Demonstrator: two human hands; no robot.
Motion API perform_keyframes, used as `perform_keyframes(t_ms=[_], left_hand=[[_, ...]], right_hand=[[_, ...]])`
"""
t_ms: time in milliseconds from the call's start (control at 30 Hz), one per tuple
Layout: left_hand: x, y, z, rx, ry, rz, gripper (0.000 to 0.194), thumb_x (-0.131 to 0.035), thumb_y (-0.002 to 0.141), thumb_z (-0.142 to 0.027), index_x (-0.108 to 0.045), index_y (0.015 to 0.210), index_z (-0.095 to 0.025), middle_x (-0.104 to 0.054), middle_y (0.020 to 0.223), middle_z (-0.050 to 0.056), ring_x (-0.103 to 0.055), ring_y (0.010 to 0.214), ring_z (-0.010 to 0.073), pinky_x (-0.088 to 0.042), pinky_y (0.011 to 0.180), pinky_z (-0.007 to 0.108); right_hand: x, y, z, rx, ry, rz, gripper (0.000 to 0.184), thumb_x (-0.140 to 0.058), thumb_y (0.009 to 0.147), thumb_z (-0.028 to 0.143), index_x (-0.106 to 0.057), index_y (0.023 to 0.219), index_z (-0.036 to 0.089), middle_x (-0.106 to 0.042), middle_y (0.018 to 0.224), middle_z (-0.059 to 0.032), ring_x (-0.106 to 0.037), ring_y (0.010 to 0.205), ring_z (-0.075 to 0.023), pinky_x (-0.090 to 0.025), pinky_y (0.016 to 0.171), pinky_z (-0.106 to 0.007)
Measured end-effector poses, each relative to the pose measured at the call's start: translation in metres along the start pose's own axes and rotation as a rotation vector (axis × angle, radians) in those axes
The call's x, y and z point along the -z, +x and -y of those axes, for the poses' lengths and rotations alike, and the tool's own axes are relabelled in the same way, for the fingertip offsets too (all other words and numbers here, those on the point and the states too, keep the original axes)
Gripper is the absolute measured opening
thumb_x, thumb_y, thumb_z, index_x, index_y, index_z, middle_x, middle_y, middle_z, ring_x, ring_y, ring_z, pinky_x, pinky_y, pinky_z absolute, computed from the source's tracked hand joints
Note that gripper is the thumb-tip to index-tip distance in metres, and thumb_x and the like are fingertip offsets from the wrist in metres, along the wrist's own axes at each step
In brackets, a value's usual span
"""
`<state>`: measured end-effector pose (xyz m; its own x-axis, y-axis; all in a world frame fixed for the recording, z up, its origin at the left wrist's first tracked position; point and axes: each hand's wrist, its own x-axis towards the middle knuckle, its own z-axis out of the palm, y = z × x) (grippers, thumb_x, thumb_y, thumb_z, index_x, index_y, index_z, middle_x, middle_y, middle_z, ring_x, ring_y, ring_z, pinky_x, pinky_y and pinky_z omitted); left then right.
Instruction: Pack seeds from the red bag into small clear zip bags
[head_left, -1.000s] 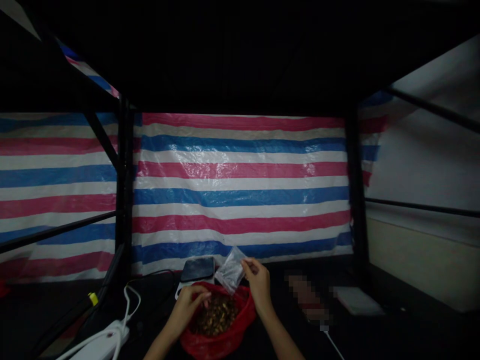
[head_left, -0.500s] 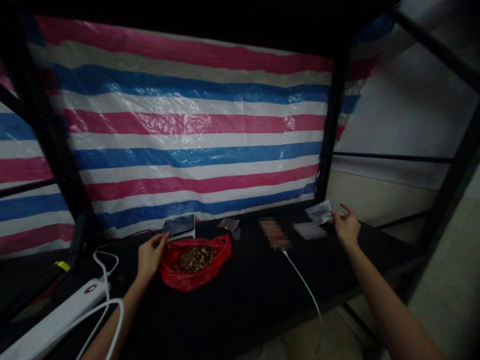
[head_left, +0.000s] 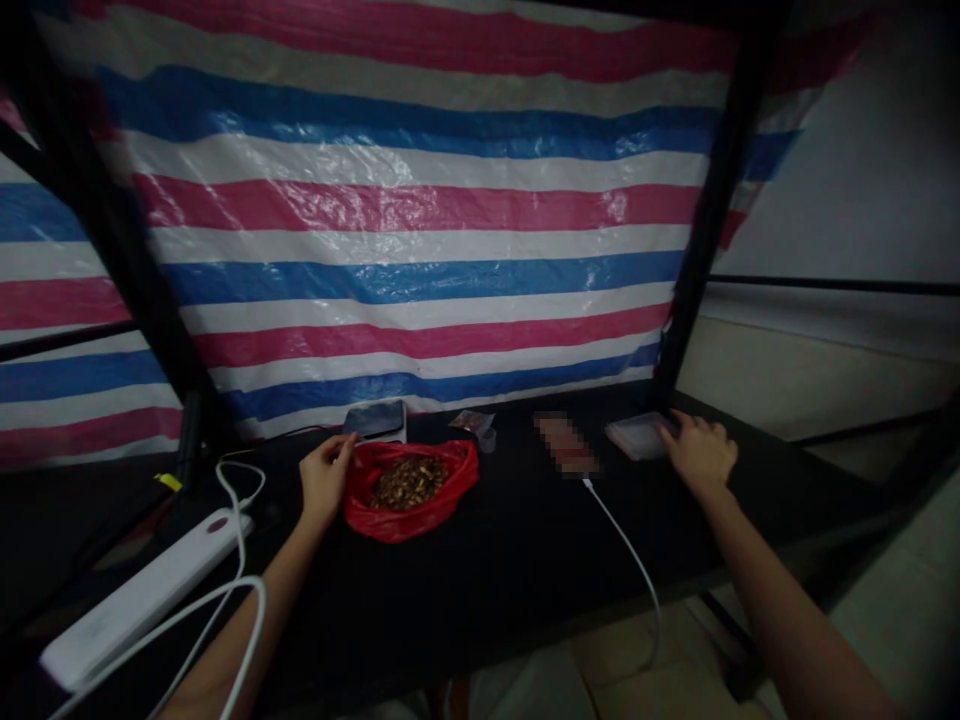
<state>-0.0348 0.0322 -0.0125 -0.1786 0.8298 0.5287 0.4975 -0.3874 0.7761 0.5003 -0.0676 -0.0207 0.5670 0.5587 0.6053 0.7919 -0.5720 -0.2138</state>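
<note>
At the left, a red plastic bag point(head_left: 405, 525) lies with its mouth spread, showing a heap of small brown-gold pieces point(head_left: 409, 483) that I cannot name. My left hand point(head_left: 326, 480) is closed, thumb and fingers pinching the bag's left rim. Over on the right, my right hand point(head_left: 701, 455) rests low at the tabletop. Its thumb and forefinger close on the right edge of a clear plastic bag point(head_left: 637, 437), which lies flat. The fingertips there are dim and partly hidden.
A dark phone point(head_left: 373, 420) lies behind the red bag. Nearby are a small clear packet point(head_left: 471, 421) and a clear cup point(head_left: 487, 440). A blurred-out phone point(head_left: 566, 445) with a white cable point(head_left: 622, 540) is mid-table. A white power strip point(head_left: 146, 600) sits at left, below a striped sheet point(head_left: 435, 240).
My right hand has lowered the clear plastic bag from the air onto the tabletop. My left hand keeps its pinch on the red bag. The camera view has shifted.
</note>
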Motion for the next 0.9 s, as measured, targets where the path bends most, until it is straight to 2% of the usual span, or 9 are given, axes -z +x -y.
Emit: perform_keyframes(t_ms=[167,300,367,433,500,600,700,767,900], left_hand=[[0.002,0.001,-0.006,-0.068,0.003,0.003,0.039,-0.045,0.079,-0.046,-0.065,0.080,-0.013,-0.059,0.051,0.000,-0.055,0.053,0.0132,-0.039,0.056,0.021],[0.002,-0.001,-0.007,-0.109,0.051,-0.007,0.037,-0.044,0.081,-0.045,-0.064,0.078,-0.014,-0.059,0.052,0.000,-0.055,0.052,0.0127,-0.038,0.055,0.021],[0.002,-0.003,-0.005,-0.162,0.126,-0.003,0.036,-0.043,0.082,-0.043,-0.064,0.077,-0.015,-0.060,0.056,0.001,-0.055,0.054,0.0131,-0.038,0.056,0.021],[0.004,-0.004,0.000,-0.239,0.247,-0.043,0.035,-0.042,0.083,-0.041,-0.065,0.077,-0.015,-0.062,0.061,0.003,-0.055,0.058,0.0138,-0.038,0.060,0.023],[0.007,-0.002,0.007,-0.312,0.360,-0.127,0.032,-0.042,0.084,-0.038,-0.064,0.078,-0.015,-0.062,0.064,0.004,-0.054,0.060,0.0142,-0.037,0.065,0.025],[0.012,0.003,0.019,-0.309,0.421,-0.274,0.031,-0.042,0.084,-0.036,-0.064,0.078,-0.015,-0.061,0.063,0.004,-0.053,0.060,0.0147,-0.037,0.067,0.026],[0.015,0.007,0.023,-0.230,0.402,-0.349,0.032,-0.041,0.084,-0.037,-0.064,0.079,-0.016,-0.061,0.064,0.004,-0.053,0.062,0.0155,-0.036,0.065,0.025],[0.015,0.007,0.021,-0.217,0.397,-0.331,0.032,-0.041,0.085,-0.037,-0.063,0.078,-0.016,-0.061,0.063,0.004,-0.053,0.062,0.0152,-0.036,0.065,0.025],[0.013,0.000,0.010,-0.233,0.393,-0.236,0.033,-0.039,0.085,-0.035,-0.062,0.071,-0.016,-0.058,0.058,0.003,-0.051,0.058,0.0139,-0.035,0.062,0.025]], right_hand=[[0.036,0.006,0.042,0.161,-0.043,-0.215,0.040,-0.043,0.084,0.038,-0.055,0.115,0.016,-0.048,0.120,-0.0191,-0.041,0.105,-0.0357,-0.034,0.075,-0.048],[0.054,0.009,0.139,0.667,0.084,0.003,0.031,-0.046,0.083,0.023,-0.056,0.112,0.018,-0.059,0.105,-0.0125,-0.050,0.095,-0.0273,-0.037,0.076,-0.038],[0.045,0.005,0.187,0.965,0.133,0.086,0.038,-0.047,0.078,0.008,-0.055,0.113,0.023,-0.057,0.113,-0.0091,-0.047,0.104,-0.0255,-0.035,0.082,-0.038],[0.027,0.000,0.224,1.093,0.186,0.232,0.048,-0.051,0.071,-0.001,-0.057,0.111,0.025,-0.055,0.118,-0.0078,-0.046,0.109,-0.0240,-0.033,0.087,-0.037],[0.005,-0.003,0.248,1.066,0.247,0.413,0.061,-0.061,0.060,-0.002,-0.055,0.114,0.025,-0.053,0.121,-0.0078,-0.046,0.111,-0.0243,-0.034,0.089,-0.037],[-0.021,-0.004,0.263,1.020,0.286,0.531,0.070,-0.070,0.052,0.004,-0.053,0.117,0.024,-0.062,0.110,-0.0063,-0.056,0.098,-0.0215,-0.042,0.079,-0.030],[-0.034,-0.003,0.266,1.012,0.311,0.593,0.039,-0.067,0.062,0.015,-0.064,0.100,0.025,-0.069,0.089,-0.0009,-0.063,0.081,-0.0166,-0.045,0.067,-0.023],[-0.035,-0.001,0.265,0.979,0.325,0.584,0.019,-0.060,0.071,0.021,-0.069,0.086,0.024,-0.070,0.083,-0.0021,-0.063,0.077,-0.0173,-0.045,0.066,-0.024],[-0.028,0.005,0.272,0.838,0.367,0.447,0.023,-0.051,0.077,0.031,-0.070,0.085,0.020,-0.070,0.084,-0.0085,-0.063,0.081,-0.0241,-0.045,0.067,-0.032]])
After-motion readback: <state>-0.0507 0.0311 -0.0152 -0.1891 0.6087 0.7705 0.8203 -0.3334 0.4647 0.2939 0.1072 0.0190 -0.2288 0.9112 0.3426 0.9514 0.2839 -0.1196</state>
